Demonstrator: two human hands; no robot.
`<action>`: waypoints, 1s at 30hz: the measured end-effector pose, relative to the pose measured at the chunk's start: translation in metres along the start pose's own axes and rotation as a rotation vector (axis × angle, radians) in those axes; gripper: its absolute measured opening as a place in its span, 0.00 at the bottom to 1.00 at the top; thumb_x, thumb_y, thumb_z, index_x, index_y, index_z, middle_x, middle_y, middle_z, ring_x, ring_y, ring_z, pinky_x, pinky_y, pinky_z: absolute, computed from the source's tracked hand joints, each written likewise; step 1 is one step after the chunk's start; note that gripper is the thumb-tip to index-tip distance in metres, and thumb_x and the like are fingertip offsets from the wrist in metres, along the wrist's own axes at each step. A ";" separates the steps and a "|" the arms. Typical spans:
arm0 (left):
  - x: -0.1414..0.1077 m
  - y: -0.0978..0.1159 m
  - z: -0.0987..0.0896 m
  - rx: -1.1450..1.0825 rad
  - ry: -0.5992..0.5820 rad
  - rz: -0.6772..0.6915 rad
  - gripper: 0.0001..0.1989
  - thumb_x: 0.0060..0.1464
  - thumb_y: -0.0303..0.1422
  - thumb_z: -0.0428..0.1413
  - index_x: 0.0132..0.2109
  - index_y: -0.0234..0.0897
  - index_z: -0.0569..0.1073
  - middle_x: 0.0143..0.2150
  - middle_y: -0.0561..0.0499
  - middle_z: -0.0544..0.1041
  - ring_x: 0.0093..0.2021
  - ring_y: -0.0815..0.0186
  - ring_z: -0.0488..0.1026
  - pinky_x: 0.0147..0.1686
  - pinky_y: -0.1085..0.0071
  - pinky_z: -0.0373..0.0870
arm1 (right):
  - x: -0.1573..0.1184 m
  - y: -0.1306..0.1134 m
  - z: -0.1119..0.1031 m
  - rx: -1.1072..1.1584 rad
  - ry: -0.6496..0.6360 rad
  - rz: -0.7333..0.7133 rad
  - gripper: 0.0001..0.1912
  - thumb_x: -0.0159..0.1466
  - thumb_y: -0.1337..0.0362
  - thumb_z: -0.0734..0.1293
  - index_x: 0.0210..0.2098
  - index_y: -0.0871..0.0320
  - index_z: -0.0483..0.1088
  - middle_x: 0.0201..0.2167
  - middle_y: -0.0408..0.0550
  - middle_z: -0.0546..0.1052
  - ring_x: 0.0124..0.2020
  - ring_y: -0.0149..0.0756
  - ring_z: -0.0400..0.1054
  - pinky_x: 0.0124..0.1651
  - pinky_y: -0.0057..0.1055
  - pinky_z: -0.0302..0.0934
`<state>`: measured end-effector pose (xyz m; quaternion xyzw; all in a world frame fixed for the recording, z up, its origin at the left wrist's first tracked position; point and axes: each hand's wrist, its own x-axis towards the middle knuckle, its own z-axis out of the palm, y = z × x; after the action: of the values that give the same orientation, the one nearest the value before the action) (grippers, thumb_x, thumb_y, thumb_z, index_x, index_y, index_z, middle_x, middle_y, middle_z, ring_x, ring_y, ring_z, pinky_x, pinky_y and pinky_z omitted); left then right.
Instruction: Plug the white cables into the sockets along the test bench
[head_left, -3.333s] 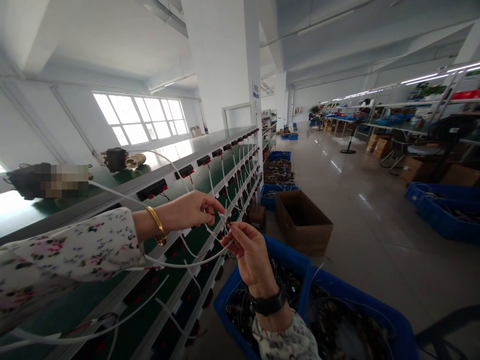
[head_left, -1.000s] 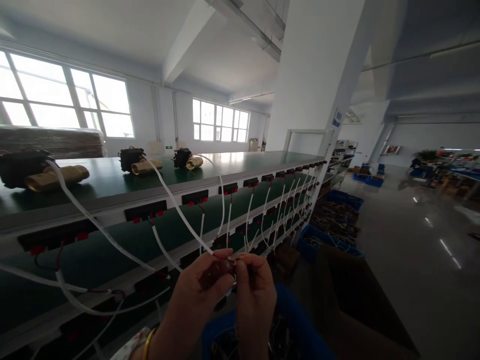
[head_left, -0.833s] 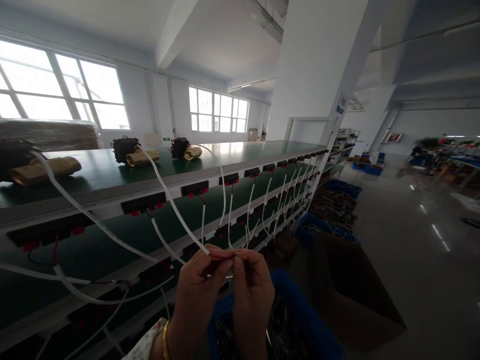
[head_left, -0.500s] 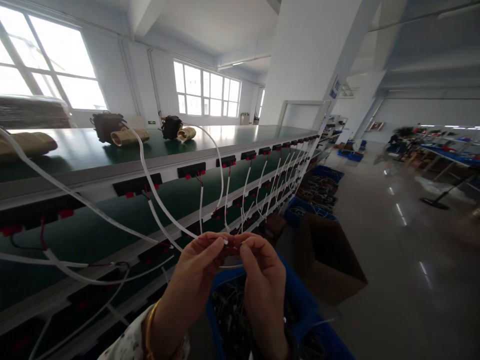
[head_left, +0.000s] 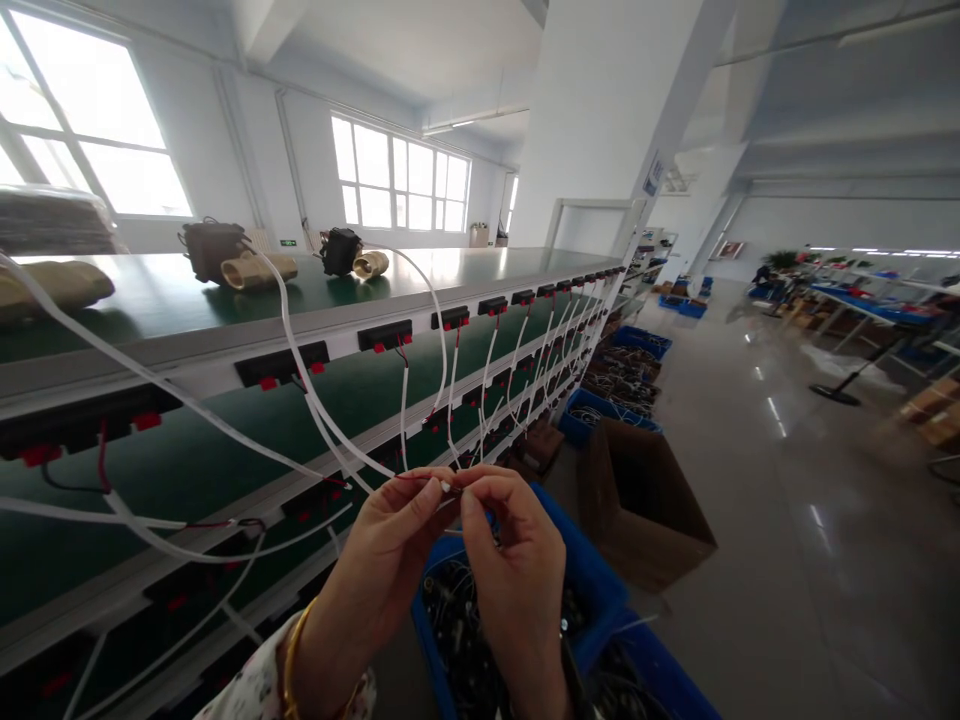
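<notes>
My left hand (head_left: 405, 540) is closed in a pinch on the thin wires at the end of a white cable (head_left: 330, 425). A red wire and a small white tip show at its fingertips. My right hand (head_left: 514, 560) pinches at the same spot, its fingertips almost touching the left ones; a dark wire end seems to lie between them. The white cable arcs up to a brass valve (head_left: 259, 271) with a black actuator (head_left: 214, 250) on the bench top (head_left: 480, 268). Another brass valve (head_left: 370, 264) stands farther along.
Black terminal blocks (head_left: 281, 365) with red tabs line the bench rails, white cables hanging from several. Below my hands sits a blue bin (head_left: 600, 600) of cables and dark parts. An open cardboard box (head_left: 652, 520) stands on the floor to its right, with more blue bins (head_left: 645, 342) beyond.
My right hand has moved slightly left, bringing its fingertips closer to the left hand's. The left hand keeps its pinch on the wires. The view has turned a little right.
</notes>
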<state>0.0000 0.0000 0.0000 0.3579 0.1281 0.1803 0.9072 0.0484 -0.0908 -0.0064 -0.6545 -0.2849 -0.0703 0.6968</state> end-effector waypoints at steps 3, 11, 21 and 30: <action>0.000 0.000 0.002 0.002 0.017 0.001 0.09 0.41 0.29 0.66 0.31 0.32 0.76 0.34 0.50 0.75 0.36 0.69 0.72 0.39 0.76 0.70 | 0.000 0.000 -0.002 -0.020 -0.003 -0.022 0.04 0.59 0.70 0.62 0.27 0.58 0.66 0.33 0.46 0.73 0.37 0.33 0.68 0.39 0.30 0.65; 0.001 -0.003 0.007 0.017 0.042 -0.012 0.11 0.39 0.31 0.67 0.31 0.32 0.76 0.34 0.49 0.76 0.35 0.69 0.72 0.36 0.78 0.70 | -0.001 0.002 -0.003 -0.132 0.036 -0.110 0.05 0.59 0.71 0.62 0.28 0.57 0.66 0.33 0.46 0.73 0.38 0.33 0.68 0.40 0.30 0.64; 0.001 -0.013 0.006 -0.020 0.021 0.023 0.09 0.41 0.30 0.66 0.32 0.34 0.76 0.33 0.52 0.75 0.34 0.73 0.72 0.36 0.81 0.69 | -0.005 0.005 -0.004 -0.166 0.053 -0.212 0.06 0.60 0.73 0.63 0.31 0.56 0.66 0.35 0.44 0.73 0.38 0.31 0.68 0.41 0.28 0.63; 0.003 -0.009 0.004 -0.039 -0.018 0.007 0.06 0.44 0.30 0.64 0.32 0.36 0.76 0.33 0.54 0.76 0.35 0.72 0.71 0.38 0.81 0.69 | -0.006 0.001 -0.004 0.187 0.008 -0.033 0.06 0.61 0.70 0.63 0.31 0.52 0.67 0.36 0.39 0.75 0.39 0.30 0.70 0.42 0.28 0.65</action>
<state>0.0065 -0.0071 -0.0041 0.3422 0.1153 0.1829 0.9144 0.0455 -0.0961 -0.0100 -0.5817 -0.2981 -0.0572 0.7546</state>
